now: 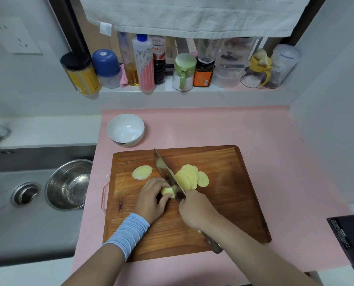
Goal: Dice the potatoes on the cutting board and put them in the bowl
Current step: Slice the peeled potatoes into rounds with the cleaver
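So, the potato end piece (pixel 168 191) is pinned on the cutting board (pixel 223 203), a bit left of its middle and toward the near edge, by the left grip (pixel 151 200). The fingers are curled over the top of the piece and the thumb is tucked against its near side. The knife (pixel 165 172) is held by the right grip (pixel 194 211), which is wrapped tight round the handle up by the blade. The blade is set edge-down against the piece's right side, and whether the left fingertips are touched can't be told.

Counts: one end piece, one knife, one board, one white bowl (pixel 125 130). A fanned pile of slices (pixel 189 178) is laid just right of the blade, near the board's middle. Roughly six or seven can be made out, but an exact count is spoiled by the overlaps. Left of the blade a separate slice (pixel 142 172) is lying flat, maybe two stacked, can't be told. One more pale slice looks stuck to the blade's face. The bowl is parked on the pink surface (pixel 213 126) just beyond the board's far-left corner, not touching it.

Left of the board, a steel colander (pixel 68 184) is sat in the sink (pixel 7 182). Well beyond the board's far edge, jars and bottles are lined up on a shelf (pixel 163 87). White lettering is carried on the red label of a dark bottle (pixel 159 65), too blurred to be read. White print on a black box (pixel 351 240) off the near-right corner is too small as well.
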`<state>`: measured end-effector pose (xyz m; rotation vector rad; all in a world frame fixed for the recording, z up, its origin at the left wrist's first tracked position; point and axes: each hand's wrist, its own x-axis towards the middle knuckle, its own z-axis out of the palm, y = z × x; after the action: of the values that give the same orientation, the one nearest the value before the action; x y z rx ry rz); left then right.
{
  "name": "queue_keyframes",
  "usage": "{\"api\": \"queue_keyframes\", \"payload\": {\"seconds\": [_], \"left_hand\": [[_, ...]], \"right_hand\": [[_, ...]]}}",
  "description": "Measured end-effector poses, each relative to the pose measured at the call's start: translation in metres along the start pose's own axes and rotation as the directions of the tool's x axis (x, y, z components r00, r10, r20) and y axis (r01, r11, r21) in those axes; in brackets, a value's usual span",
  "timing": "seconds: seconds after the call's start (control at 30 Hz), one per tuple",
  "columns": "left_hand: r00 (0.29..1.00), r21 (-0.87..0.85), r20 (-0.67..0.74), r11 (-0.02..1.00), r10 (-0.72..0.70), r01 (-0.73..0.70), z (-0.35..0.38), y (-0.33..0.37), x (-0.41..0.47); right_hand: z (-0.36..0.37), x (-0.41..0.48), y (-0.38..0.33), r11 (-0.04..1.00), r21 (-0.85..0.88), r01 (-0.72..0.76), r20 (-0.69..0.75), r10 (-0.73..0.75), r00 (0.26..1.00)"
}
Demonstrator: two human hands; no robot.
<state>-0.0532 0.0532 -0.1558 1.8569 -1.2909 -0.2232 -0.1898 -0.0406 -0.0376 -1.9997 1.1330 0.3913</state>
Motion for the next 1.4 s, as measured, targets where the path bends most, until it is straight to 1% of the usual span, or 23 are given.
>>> {"api": "queue_keyframes", "payload": {"seconds": [0.23,0.47,0.73,0.9,1.03,1.17,1.27,1.4], "left_hand": [[1.0,-0.001,-0.008,1.0,0.007,-0.007,0.001,-0.002,0.0],[1.0,-0.006,-0.003,1.0,0.022,-0.022,0.001,-0.004,0.001],[0.996,0.037,-0.035,0.996,0.078,-0.077,0.003,-0.005,-0.007],[0.995,0.065,-0.091,0.997,0.039,-0.033,0.012,-0.005,-0.013],[0.995,0.057,-0.091,0.998,0.029,-0.024,0.013,-0.007,-0.015],[0.996,0.053,-0.089,0.998,0.022,-0.017,0.013,-0.007,-0.015],[0.996,0.044,-0.09,0.999,0.015,-0.011,0.013,-0.008,-0.015],[0.995,0.037,-0.094,0.999,0.014,-0.011,0.013,-0.007,-0.014]], "right_hand": [[0.014,0.011,0.007,0.999,0.021,0.035,-0.046,-0.034,0.998],[0.029,0.007,0.019,0.998,0.041,0.056,-0.126,-0.05,0.991],[0.026,0.011,0.017,0.995,0.073,0.065,-0.126,-0.055,0.991],[0.023,0.009,0.013,0.997,0.04,0.062,-0.126,-0.057,0.99],[0.02,0.001,0.01,0.998,0.02,0.063,-0.152,-0.059,0.987],[0.012,-0.009,0.003,0.993,-0.026,0.112,-0.215,-0.115,0.97],[0.008,-0.016,0.0,0.99,-0.051,0.135,-0.219,-0.143,0.965],[0.008,-0.023,-0.003,0.989,-0.069,0.134,-0.214,-0.146,0.966]]}}
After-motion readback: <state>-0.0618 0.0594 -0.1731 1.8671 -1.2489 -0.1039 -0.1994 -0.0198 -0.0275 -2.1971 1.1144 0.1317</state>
